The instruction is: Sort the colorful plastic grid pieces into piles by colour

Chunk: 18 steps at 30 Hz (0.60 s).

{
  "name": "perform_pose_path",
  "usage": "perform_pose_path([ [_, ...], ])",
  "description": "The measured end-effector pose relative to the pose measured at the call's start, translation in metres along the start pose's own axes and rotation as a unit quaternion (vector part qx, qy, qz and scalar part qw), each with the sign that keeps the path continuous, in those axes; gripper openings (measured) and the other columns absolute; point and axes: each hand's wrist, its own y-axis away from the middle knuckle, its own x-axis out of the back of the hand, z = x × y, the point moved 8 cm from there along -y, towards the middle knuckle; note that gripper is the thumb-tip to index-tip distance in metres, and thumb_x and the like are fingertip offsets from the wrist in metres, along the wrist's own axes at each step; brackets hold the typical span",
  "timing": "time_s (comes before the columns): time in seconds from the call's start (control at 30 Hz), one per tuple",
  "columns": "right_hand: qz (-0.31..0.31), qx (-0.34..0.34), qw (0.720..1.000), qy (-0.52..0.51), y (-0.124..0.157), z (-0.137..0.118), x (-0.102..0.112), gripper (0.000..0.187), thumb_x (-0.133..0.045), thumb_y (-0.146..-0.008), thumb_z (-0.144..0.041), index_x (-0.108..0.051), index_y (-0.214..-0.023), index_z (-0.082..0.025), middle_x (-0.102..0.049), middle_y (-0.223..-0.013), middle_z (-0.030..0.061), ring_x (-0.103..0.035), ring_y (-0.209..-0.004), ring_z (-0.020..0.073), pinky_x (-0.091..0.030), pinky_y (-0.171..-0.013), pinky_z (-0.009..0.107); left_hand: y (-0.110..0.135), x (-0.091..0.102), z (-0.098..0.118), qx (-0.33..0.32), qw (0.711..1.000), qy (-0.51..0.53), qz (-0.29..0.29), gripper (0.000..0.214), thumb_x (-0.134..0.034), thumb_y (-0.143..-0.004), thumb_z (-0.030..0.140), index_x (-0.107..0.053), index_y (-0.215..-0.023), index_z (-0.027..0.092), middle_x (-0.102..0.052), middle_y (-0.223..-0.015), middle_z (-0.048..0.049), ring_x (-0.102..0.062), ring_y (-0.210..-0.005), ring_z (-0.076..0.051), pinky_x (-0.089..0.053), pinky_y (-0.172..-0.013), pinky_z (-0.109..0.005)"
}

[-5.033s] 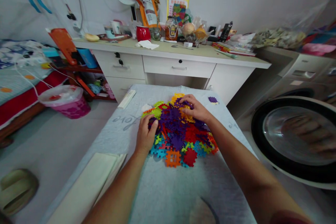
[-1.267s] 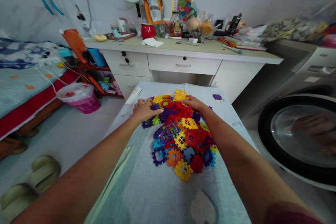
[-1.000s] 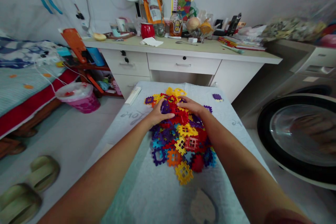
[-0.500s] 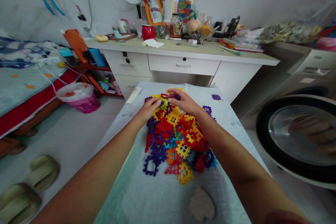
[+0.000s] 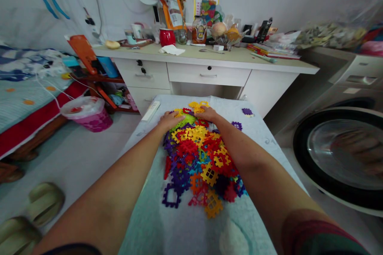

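Note:
A heap of toothed plastic building pieces (image 5: 190, 147) in red, yellow, purple, blue, orange and green covers the middle of the cloth-covered table (image 5: 149, 223). At its far left edge lies my left hand (image 5: 170, 121), thumb stretched toward some light green pieces (image 5: 188, 120) and fingers partly hidden. My right hand (image 5: 208, 114) rests on the far right side of the heap, next to yellow pieces (image 5: 198, 106), its fingers extended. Both hands look open, touching the pieces without a grip. A purple piece (image 5: 247, 111) lies apart at the right.
A white box-like object (image 5: 151, 110) lies at the table's far left. Behind stands a desk (image 5: 209, 59) crowded with jars, a red mug (image 5: 167, 37) and papers. To the right is a washing machine (image 5: 338, 159) with its round door; a pink bin (image 5: 89, 117) stands left.
My hands have spread apart and lowered onto the far sides of the heap. More of the light green and yellow pieces between them shows. A yellow piece at the near edge has shifted slightly toward me.

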Motion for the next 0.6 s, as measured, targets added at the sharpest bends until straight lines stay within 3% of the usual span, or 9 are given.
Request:
perform_pose_path([
  [0.17, -0.056, 0.081, 0.991, -0.085, 0.015, -0.008, -0.011, 0.076, -0.084, -0.060, -0.038, -0.055, -0.130, -0.025, -0.064, -0.128, 0.0075, -0.059, -0.119, 0.0286, -0.041, -0.108, 0.045, 0.008, -0.014, 0.032, -0.106, 0.993, 0.044, -0.037, 0.079, -0.069, -0.064, 0.055, -0.058, -0.135, 0.024, -0.049, -0.146, -0.0099, -0.047, -0.136, -0.031, -0.033, -0.116, -0.040],
  [0.27, -0.094, 0.117, 0.976, -0.160, 0.039, -0.010, -0.009, 0.065, -0.081, -0.061, -0.035, -0.056, -0.120, -0.024, -0.068, -0.113, 0.0029, -0.063, -0.102, 0.0234, -0.050, -0.096, 0.039, 0.023, -0.016, 0.052, -0.174, 0.974, 0.136, -0.053, 0.077, -0.070, -0.063, 0.047, -0.058, -0.134, 0.021, -0.056, -0.140, -0.0087, -0.051, -0.130, -0.029, -0.037, -0.114, -0.042],
  [0.43, -0.139, 0.181, 0.928, -0.294, 0.091, -0.027, 0.011, 0.055, -0.078, -0.066, -0.040, -0.053, -0.113, -0.024, -0.066, -0.104, 0.0003, -0.062, -0.096, 0.0202, -0.053, -0.088, 0.035, 0.050, -0.018, 0.077, -0.200, 0.937, 0.263, -0.117, 0.090, -0.069, -0.065, 0.042, -0.041, -0.148, 0.020, -0.058, -0.138, -0.0107, -0.060, -0.118, -0.028, -0.046, -0.106, -0.045],
  [0.6, -0.121, 0.256, 0.923, -0.262, 0.149, -0.040, 0.040, 0.057, -0.081, -0.068, -0.044, -0.056, -0.116, -0.024, -0.062, -0.110, 0.0027, -0.058, -0.109, 0.0232, -0.047, -0.100, 0.041, 0.088, 0.000, 0.103, -0.267, 0.925, 0.251, -0.101, 0.082, -0.068, -0.067, 0.038, -0.047, -0.145, 0.021, -0.056, -0.143, -0.0072, -0.052, -0.130, -0.031, -0.037, -0.115, -0.047],
])
